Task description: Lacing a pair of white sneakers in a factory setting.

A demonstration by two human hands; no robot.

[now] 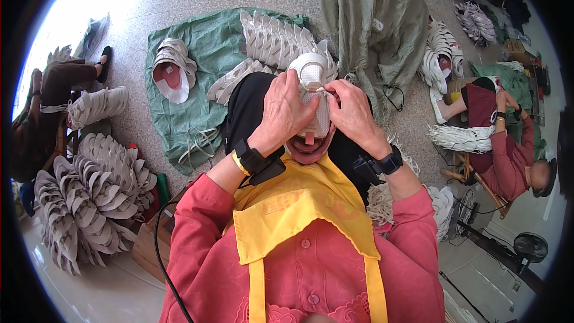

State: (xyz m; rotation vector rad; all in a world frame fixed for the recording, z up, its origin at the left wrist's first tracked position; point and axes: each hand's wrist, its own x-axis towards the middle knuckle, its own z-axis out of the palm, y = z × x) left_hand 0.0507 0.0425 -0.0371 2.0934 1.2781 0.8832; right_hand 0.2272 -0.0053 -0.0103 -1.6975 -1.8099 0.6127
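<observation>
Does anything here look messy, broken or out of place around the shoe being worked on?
Nothing stands out. Both hands, left hand and right hand, hold the white shoe upper; stacks of shoe uppers lie in ordered fans on the floor.

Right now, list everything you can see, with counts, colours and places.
shoe upper: one, white mesh, centre, held in both hands
stacked uppers: many, grey, fanned on floor at left
row of uppers: many, grey, on the green sheet
green sheet: one, floor ahead
sack: one, grey-green, upper centre
laces: bundle, white, right
seated person: one, dark red clothes, right
fan: one, black, lower right
apron: one, yellow, worn
left hand: gripping the shoe
right hand: gripping the shoe
</observation>
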